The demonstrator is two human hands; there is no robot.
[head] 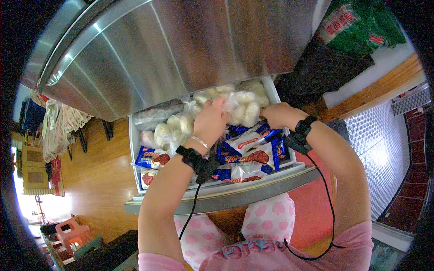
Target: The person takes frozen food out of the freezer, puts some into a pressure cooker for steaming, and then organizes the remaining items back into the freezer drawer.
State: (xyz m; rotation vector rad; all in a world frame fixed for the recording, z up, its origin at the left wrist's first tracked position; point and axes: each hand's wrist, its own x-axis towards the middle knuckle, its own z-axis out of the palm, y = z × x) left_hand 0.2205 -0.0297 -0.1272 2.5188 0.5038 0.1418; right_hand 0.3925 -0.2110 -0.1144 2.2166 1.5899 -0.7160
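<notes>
A pulled-out freezer drawer [275,91] holds clear plastic bags of round white buns or dumplings. My left hand [212,118] grips the knotted top of one bag of white buns [244,110] near the middle. At the drawer's right wall, my right hand [276,115] touches the right side of this bag; its fingertips are partly hidden. Another bag of pale buns [174,128] lies left of my left hand. Several blue and white snack packets [249,144] lie in the front part, with another blue packet [152,157] at the front left.
The stainless steel refrigerator door [190,44] stands above the drawer. A dark bag and a green plastic bag [369,27] are at the upper right. At left are a lace-edged cloth [62,125] and an orange plastic stool [72,232]. Black cables hang from both wrists.
</notes>
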